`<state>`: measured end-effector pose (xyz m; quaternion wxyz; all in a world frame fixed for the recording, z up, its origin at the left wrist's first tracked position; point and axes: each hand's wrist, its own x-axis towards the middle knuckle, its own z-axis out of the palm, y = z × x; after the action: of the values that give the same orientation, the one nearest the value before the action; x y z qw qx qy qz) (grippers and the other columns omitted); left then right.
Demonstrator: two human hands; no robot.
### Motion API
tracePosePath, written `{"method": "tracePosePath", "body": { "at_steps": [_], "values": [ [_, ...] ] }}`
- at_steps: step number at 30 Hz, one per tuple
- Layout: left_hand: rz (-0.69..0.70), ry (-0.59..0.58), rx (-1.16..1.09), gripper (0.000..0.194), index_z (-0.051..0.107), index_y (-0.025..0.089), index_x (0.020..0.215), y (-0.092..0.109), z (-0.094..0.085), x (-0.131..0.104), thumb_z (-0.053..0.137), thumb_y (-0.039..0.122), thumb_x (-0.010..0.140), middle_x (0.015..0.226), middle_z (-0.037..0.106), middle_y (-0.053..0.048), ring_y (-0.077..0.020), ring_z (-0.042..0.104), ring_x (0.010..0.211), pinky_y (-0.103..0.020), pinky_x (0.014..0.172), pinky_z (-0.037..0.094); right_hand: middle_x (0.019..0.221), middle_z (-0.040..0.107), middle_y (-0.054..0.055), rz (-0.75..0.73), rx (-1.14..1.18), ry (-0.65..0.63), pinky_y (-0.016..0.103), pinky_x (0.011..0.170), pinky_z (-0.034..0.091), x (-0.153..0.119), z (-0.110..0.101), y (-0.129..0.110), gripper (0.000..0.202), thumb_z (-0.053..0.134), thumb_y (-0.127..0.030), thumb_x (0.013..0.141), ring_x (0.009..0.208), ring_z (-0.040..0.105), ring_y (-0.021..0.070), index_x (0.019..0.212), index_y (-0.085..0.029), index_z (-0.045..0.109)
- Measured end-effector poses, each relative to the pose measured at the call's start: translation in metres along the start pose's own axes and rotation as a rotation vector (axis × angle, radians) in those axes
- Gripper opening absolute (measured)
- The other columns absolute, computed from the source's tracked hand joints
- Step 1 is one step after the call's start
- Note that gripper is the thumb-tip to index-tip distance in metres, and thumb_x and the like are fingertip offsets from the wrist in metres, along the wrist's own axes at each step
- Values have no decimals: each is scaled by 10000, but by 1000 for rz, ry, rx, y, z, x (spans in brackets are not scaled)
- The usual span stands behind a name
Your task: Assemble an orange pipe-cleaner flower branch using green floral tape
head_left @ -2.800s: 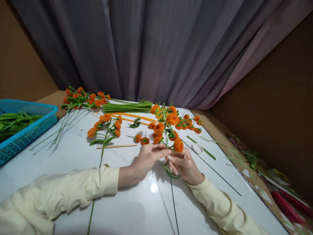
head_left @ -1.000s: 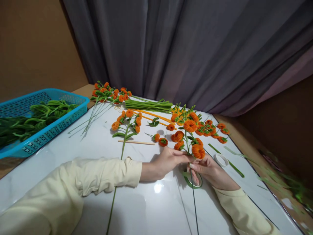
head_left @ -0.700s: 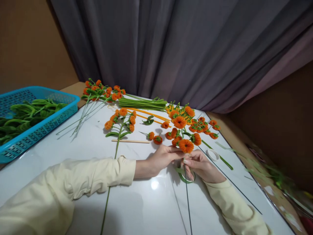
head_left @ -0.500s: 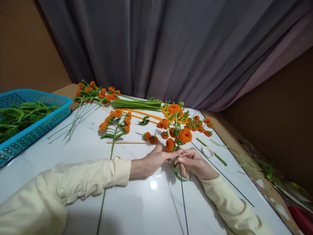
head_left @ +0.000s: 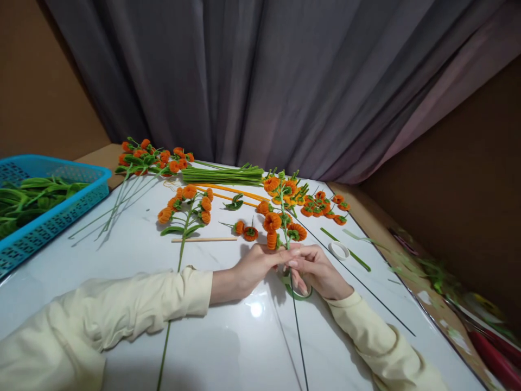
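Both hands meet around an upright stem of orange pipe-cleaner flowers (head_left: 285,214) at the middle right. My left hand (head_left: 260,270) pinches the stem just below the lowest blossoms. Right beside it, my right hand (head_left: 321,270) is closed on the same stem, fingertips together at the wire. The dark bare wire (head_left: 298,331) runs down from the fingers toward the near edge. A roll of green floral tape (head_left: 303,296) hangs or lies just under my right hand; its exact contact is hidden. A flower spray with leaves (head_left: 187,217) lies left of my left hand.
A blue basket (head_left: 52,209) of green leaves stands at the left. Green pipe cleaners (head_left: 223,175), finished orange sprays (head_left: 154,157) and loose orange flower heads (head_left: 321,203) lie toward the back. A thin wooden stick (head_left: 203,239) and a white tape roll (head_left: 339,250) lie nearer.
The held flower stem has turned, so its blossoms now face differently and sit more to the left. Both hands keep their grip at the stem. The whole view has shifted slightly.
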<state>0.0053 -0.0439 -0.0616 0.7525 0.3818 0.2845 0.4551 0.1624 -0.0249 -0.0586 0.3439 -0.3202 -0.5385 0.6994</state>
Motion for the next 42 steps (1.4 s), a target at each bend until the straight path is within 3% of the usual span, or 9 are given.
{"method": "tracePosePath", "body": {
  "at_steps": [4, 11, 15, 22, 31, 36, 39, 42],
  "values": [
    [-6, 37, -12, 241, 650, 138, 675, 0, 0, 1, 747, 356, 713, 639, 596, -11, -145, 518, 673, -297, 731, 389, 447, 625, 25, 9, -9, -6, 170, 339, 398, 0, 1, -1, 233, 721, -267, 750, 308, 516, 82, 593, -101, 677],
    [-108, -75, -104, 301, 699, 136, 713, 6, 1, 2, 809, 404, 630, 678, 636, -28, -168, 565, 770, -293, 826, 403, 408, 618, 31, 129, 78, -106, 166, 285, 353, 0, -2, 0, 249, 751, -330, 698, 256, 478, 89, 655, -96, 678],
    [-121, -140, -83, 318, 706, 138, 730, 6, 2, 3, 792, 432, 647, 658, 645, -42, -192, 584, 769, -314, 813, 421, 398, 614, 28, 110, 75, -74, 161, 265, 332, -1, 0, -1, 259, 758, -338, 673, 229, 439, 75, 624, -100, 670],
    [-41, 82, 98, 273, 684, 159, 599, 10, 9, -6, 714, 400, 721, 639, 663, -41, -189, 553, 719, -323, 786, 390, 424, 629, 26, 19, 58, 69, 155, 286, 360, -2, 4, -6, 176, 748, -253, 694, 258, 462, 72, 614, -113, 678],
    [-92, 164, 187, 378, 606, 170, 470, 19, 15, -10, 634, 371, 788, 518, 597, -23, -150, 466, 602, -322, 743, 343, 439, 626, 10, 64, -167, 227, 181, 305, 381, -9, 22, -16, 252, 751, -333, 710, 301, 518, 102, 599, -128, 657],
    [-44, 169, 87, 241, 666, 150, 586, 14, 8, -6, 721, 356, 699, 675, 623, -23, -163, 514, 757, -300, 800, 348, 451, 615, 13, 157, -112, 118, 167, 344, 389, -8, 15, -17, 302, 749, -340, 723, 337, 511, 73, 554, -109, 656],
    [-19, 119, 29, 226, 688, 132, 658, 12, 6, -4, 747, 349, 677, 770, 632, -37, -173, 529, 839, -291, 831, 354, 494, 639, 22, 207, 23, 25, 169, 363, 401, -6, 7, -15, 272, 757, -340, 717, 357, 516, 66, 620, -96, 690],
    [-30, 39, -4, 230, 660, 126, 646, 12, 6, -2, 735, 335, 706, 740, 601, -27, -155, 517, 792, -281, 796, 360, 503, 651, 24, 192, 57, -30, 173, 371, 398, -6, 3, -14, 247, 769, -332, 709, 358, 523, 70, 697, -92, 713]
  ]
}}
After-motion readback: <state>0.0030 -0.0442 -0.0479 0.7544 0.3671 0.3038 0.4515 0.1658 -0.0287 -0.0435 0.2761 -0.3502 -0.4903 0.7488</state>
